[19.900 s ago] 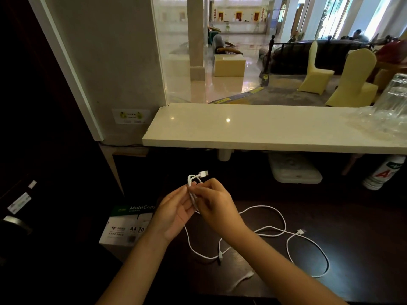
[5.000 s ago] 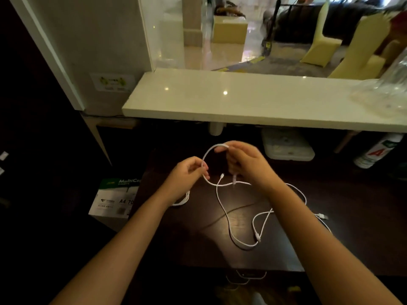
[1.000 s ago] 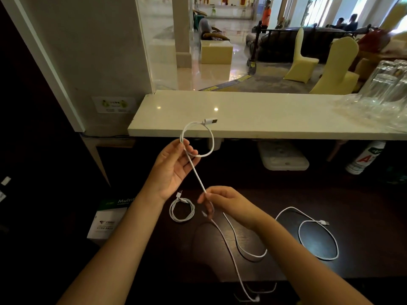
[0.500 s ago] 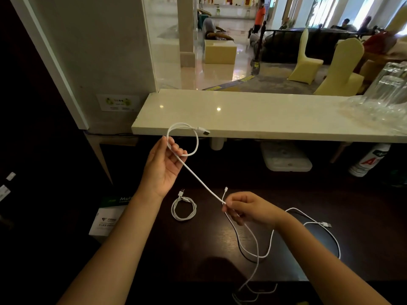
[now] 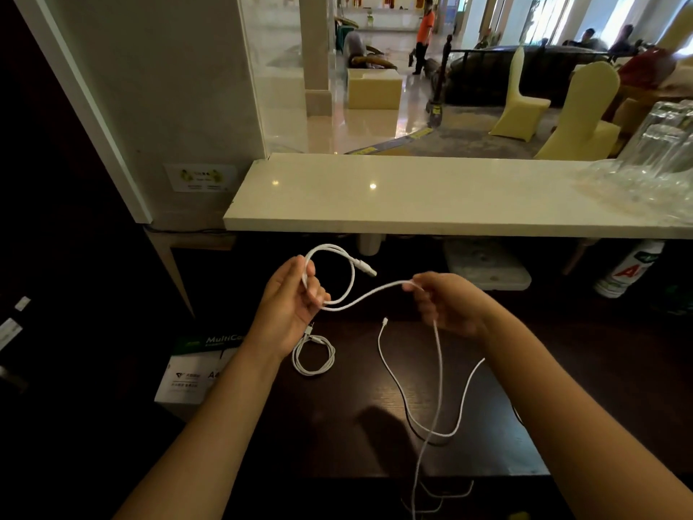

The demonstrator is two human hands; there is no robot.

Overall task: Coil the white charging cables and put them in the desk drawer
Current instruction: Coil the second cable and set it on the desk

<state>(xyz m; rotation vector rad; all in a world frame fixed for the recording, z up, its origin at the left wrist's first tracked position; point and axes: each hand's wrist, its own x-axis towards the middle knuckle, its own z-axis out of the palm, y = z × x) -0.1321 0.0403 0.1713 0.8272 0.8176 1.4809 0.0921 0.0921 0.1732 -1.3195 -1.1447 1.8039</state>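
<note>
My left hand holds one loop of a white charging cable above the dark desk, its USB plug sticking out to the right. My right hand pinches the same cable a short way along; the rest hangs down past the desk's front edge. A coiled white cable lies on the desk below my left hand. Another loose white cable snakes across the desk under my right arm. No drawer is visible.
A cream stone counter runs above the desk's far side, with clear glasses at its right end. A white box and a spray can sit beneath it. An A4 paper box stands left of the desk.
My right hand rose from the desk and slid along the cable toward my left hand. My left hand keeps the first loop, now lower and nearer the right hand.
</note>
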